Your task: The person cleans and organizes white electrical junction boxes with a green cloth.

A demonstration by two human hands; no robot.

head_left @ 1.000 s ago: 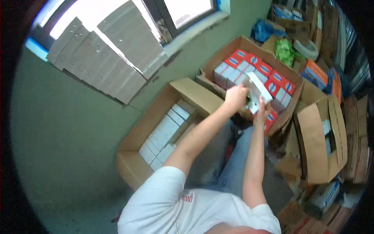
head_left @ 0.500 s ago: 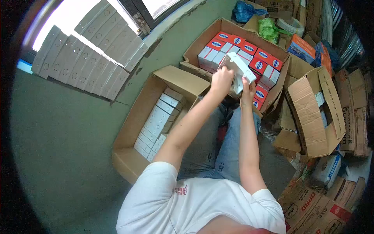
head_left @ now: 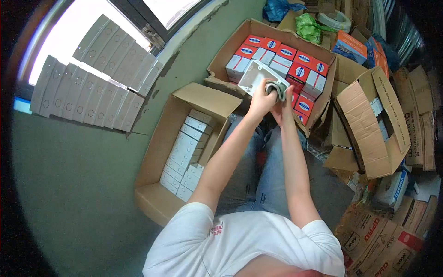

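A white open plastic box (head_left: 254, 76) is held above the carton of red and white packages. My left hand (head_left: 262, 100) grips a grey-green cloth (head_left: 276, 89) against the box's near right end. My right hand (head_left: 283, 107) is just right of it, its fingers closed around the same end; what exactly they hold is partly hidden. Beneath the hands, the large open carton (head_left: 221, 84) holds rows of red and white packages (head_left: 299, 73).
Left of my legs, an open carton (head_left: 154, 196) holds white boxes (head_left: 183, 147). Grey boxes (head_left: 85, 94) are stacked on the window ledge. Another open carton (head_left: 364, 134) stands at the right. A green bag (head_left: 308, 28) and a blue bag (head_left: 279, 10) lie behind.
The white box has turned, and its open side now faces the camera. My hands have come closer together, and the cloth now shows between them. The camera view has shifted slightly.
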